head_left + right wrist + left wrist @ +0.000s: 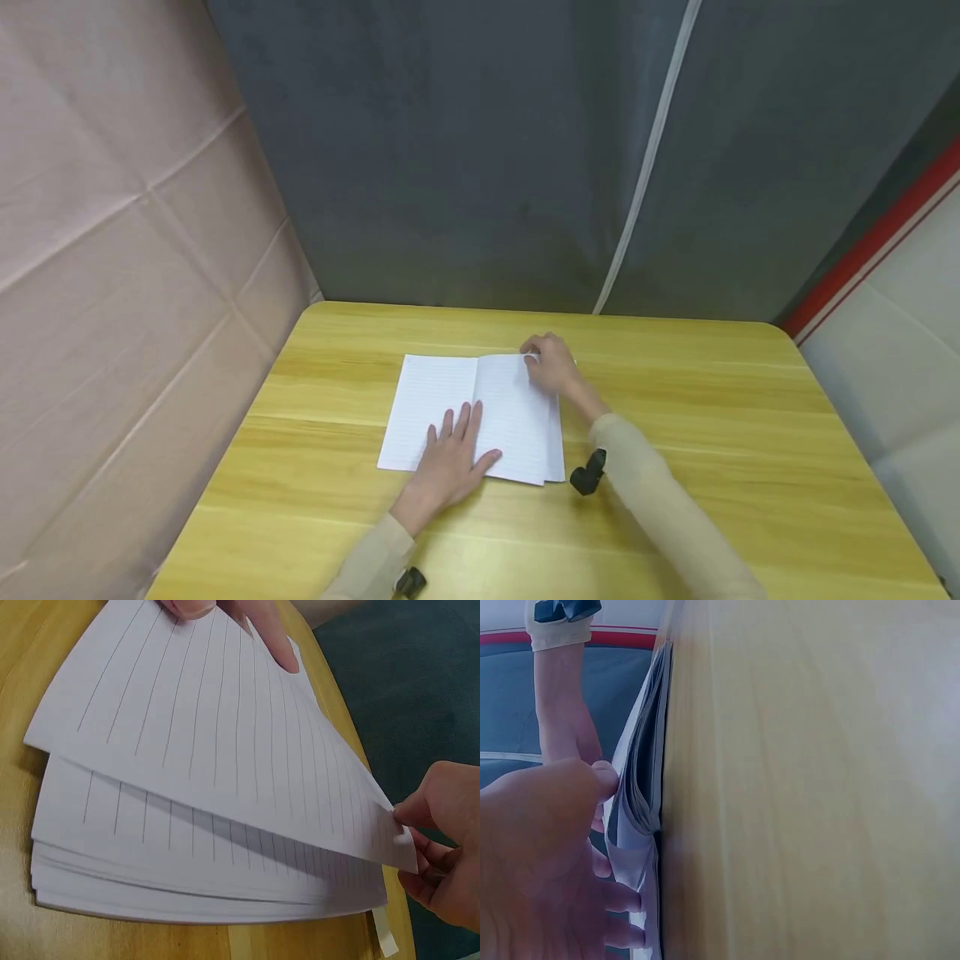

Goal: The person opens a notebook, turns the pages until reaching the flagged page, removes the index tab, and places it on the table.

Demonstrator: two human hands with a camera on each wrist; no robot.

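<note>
An open lined notebook [472, 417] lies on the yellow wooden table [712, 433]. My left hand [452, 457] rests flat on it near the spine, fingers straight; the left wrist view shows this left hand [540, 862] pressing the notebook pages [634, 825]. My right hand [551, 362] is at the far right corner of the right page and pinches the top sheet. In the right wrist view the right hand's fingertips [420, 817] hold the lifted sheet [217, 742] by its corner, raised above the stack of pages [187, 877]. The left hand's fingers [266, 634] show at the top.
A grey curtain [525, 150] with a white zip hangs behind the table, and a pink cloth wall [112, 250] stands at the left. A red-edged panel [877, 242] is at the right. Bare tabletop lies right of the notebook.
</note>
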